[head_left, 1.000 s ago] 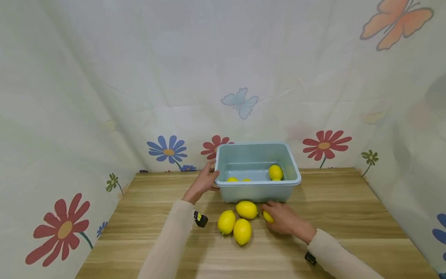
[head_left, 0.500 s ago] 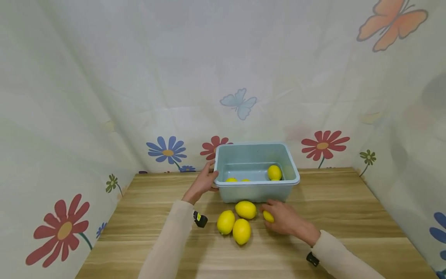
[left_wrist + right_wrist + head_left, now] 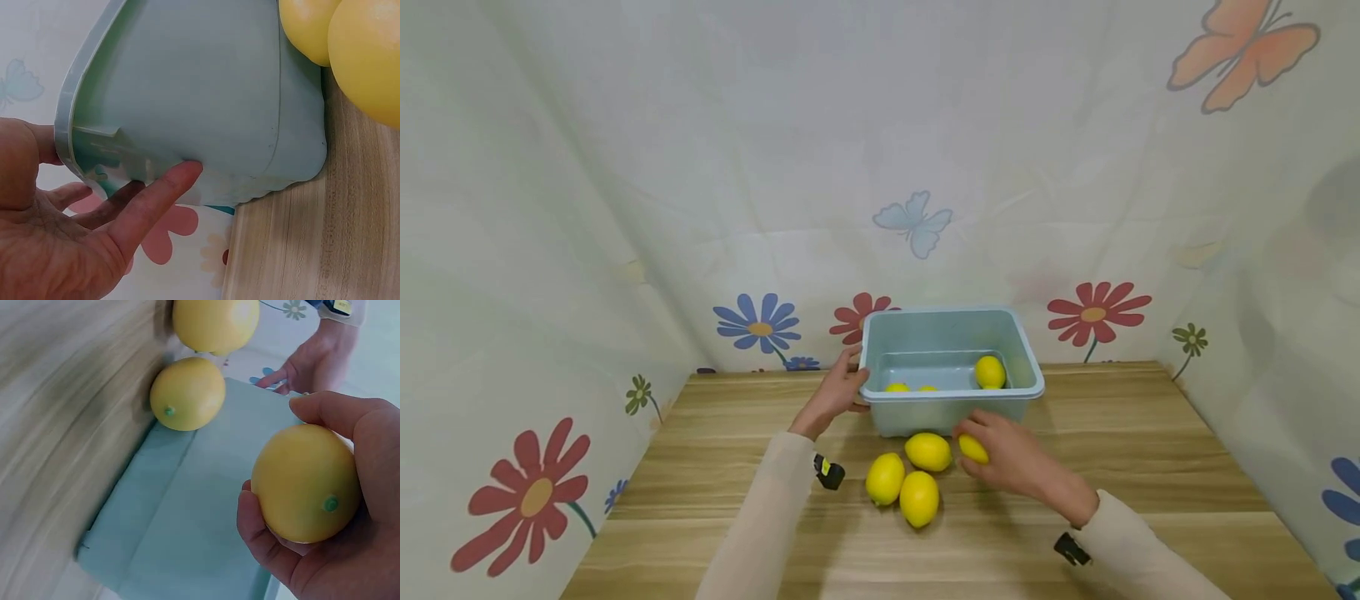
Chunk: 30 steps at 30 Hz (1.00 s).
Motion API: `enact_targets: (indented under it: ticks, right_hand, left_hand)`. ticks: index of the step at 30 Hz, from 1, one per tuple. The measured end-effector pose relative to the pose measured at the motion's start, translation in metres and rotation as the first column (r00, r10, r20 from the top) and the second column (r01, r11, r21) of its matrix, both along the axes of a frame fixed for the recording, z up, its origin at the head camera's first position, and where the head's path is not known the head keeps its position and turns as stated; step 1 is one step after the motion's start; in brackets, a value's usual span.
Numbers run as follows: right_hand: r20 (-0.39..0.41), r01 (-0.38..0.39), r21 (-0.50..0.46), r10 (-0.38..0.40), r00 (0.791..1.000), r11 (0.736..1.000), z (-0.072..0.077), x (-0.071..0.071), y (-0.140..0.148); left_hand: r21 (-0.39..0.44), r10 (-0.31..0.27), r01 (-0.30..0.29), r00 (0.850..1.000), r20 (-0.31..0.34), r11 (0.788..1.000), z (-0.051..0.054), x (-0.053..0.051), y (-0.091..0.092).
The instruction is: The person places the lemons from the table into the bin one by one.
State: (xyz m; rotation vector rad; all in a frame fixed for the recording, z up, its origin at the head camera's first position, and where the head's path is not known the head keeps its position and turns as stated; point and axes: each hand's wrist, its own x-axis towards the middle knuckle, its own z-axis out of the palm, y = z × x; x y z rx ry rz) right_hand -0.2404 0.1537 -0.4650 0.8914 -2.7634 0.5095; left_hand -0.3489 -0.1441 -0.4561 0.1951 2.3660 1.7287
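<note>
My right hand [image 3: 1003,454] grips a lemon [image 3: 306,483] in front of the light blue plastic bin [image 3: 951,412], curled round it just off the table. At the bin's left end, my left hand [image 3: 837,392] holds the rim, the thumb at the edge and a fingertip [image 3: 190,169] against the outer wall. Three loose lemons lie on the table before the bin: one close to its front wall [image 3: 928,452], another at the left [image 3: 885,479], the third nearest me [image 3: 919,498]. Inside the bin a lemon [image 3: 989,372] shows at the right; the tops of others peek above the front rim.
The wooden table [image 3: 760,500] stands against a pale cloth backdrop [image 3: 775,167] printed with flowers and butterflies. Cloth also hangs at both sides. Black wrist cameras sit at the sleeves, the left one [image 3: 829,472] beside the loose lemons.
My right hand has lifted the lemon slightly off the table, toward the bin's front wall. My left hand stays at the bin, and the three loose lemons lie where they were.
</note>
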Motion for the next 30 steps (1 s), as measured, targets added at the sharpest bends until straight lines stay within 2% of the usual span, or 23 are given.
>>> enact_targets:
  ticks: [8, 15, 21, 30]
  right_hand:
    - [-0.079, -0.028, -0.012, 0.027, 0.996, 1.0, 0.019, 0.002, -0.001]
    - [-0.128, -0.032, -0.041, 0.026, 0.991, 0.999, 0.039, 0.003, -0.001]
    - [-0.18, -0.018, -0.037, 0.011, 0.984, 0.999, 0.05, -0.002, 0.0]
    - [-0.176, -0.02, -0.062, 0.008, 0.984, 0.998, 0.064, -0.01, 0.003]
  left_hand:
    - [0.012, -0.008, 0.009, 1.0, -0.01, 1.0, 0.001, -0.003, -0.001]
    - [0.0, -0.008, 0.008, 1.0, -0.011, 1.0, 0.002, 0.0, 0.0]
    - [0.004, -0.004, 0.004, 1.0, -0.006, 1.0, 0.003, 0.002, 0.001]
    - [-0.007, 0.01, -0.01, 1.0, -0.011, 1.0, 0.005, 0.006, 0.002]
